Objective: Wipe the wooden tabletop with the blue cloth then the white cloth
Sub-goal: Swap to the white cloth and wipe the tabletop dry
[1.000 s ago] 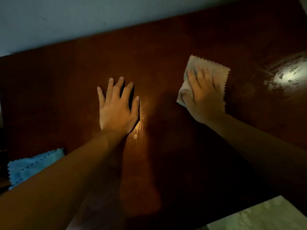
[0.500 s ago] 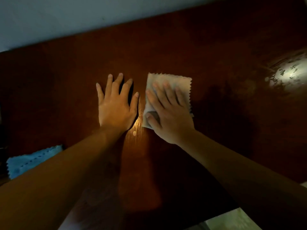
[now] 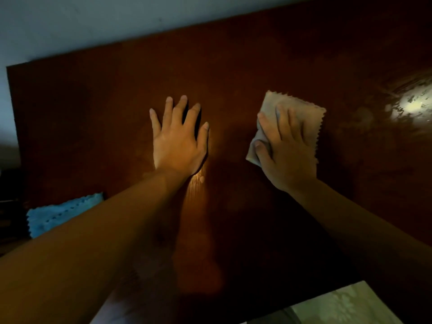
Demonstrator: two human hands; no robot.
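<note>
Two cloths are lying on the dark wooden tabletop [image 3: 233,66]: the blue scalloped cloth [image 3: 58,212] idling near its left edge, the left hand [image 3: 178,142] pressing flat, fingers spread, and the right hand [image 3: 284,149] pressing straight fingers on the white zigzag-edged cloth [image 3: 311,122], unwiped wood lying rightward.

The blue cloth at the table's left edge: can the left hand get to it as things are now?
Probably yes. The left hand lies flat and holds nothing, and the blue cloth lies beside its forearm, with only bare tabletop between. It would have to draw back.
</note>
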